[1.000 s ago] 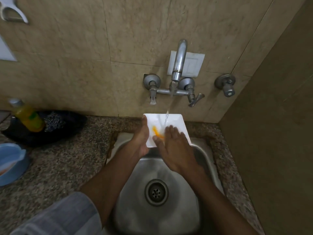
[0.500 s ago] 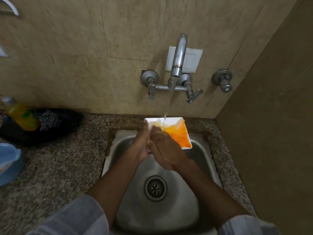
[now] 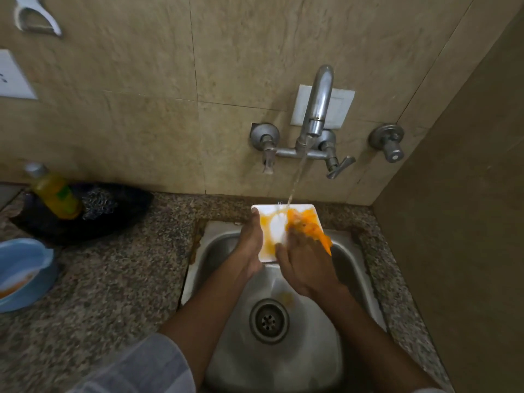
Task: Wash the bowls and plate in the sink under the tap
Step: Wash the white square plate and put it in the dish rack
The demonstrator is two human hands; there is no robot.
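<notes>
White square plate (image 3: 273, 231) over far edge of sink (image 3: 351, 268), tilted under tap (image 3: 317, 109) stream, smeared orange. Left hand (image 3: 251, 245) gripping plate's left edge, thumb on rim. Right hand (image 3: 306, 265) flat on plate's right face, fingers blurred, orange-coated. Hands apart, plate between. Blue bowl (image 3: 24, 272) with orange residue on counter (image 3: 113, 279), far left. Yellow bottle (image 3: 55, 192) near wall.

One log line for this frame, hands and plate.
left hand holds plate edge | right hand rubs orange residue | tap running | over sink
</notes>
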